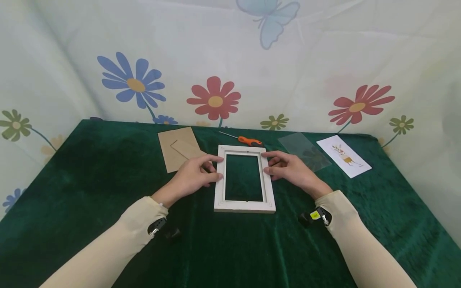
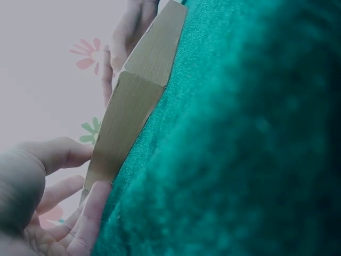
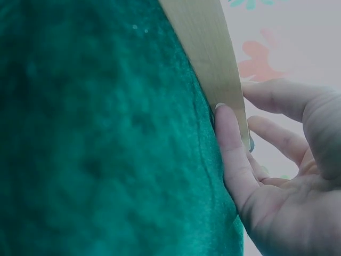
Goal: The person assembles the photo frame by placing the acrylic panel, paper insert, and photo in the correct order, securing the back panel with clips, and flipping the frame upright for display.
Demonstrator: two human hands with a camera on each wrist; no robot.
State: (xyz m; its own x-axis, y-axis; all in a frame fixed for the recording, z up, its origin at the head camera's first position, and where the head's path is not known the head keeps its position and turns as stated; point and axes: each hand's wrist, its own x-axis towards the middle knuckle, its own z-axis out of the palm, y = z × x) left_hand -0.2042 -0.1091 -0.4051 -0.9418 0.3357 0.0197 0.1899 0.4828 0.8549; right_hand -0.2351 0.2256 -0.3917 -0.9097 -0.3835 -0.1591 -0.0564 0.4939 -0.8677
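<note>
Head view: left hand (image 1: 192, 173) and right hand (image 1: 294, 171), fingers (image 1: 213, 159) pinching opposite sides of white frame (image 1: 245, 205) on green cloth (image 1: 234, 252).

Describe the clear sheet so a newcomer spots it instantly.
On the green cloth, find the white frame. Just past the right hand at its edge, left of the printed card, lies the clear sheet. Unlike the opaque card, it lets the green show through.

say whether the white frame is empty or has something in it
Empty: the green cloth shows through the opening of the white frame, and the printed card lies apart, to the right.
</note>
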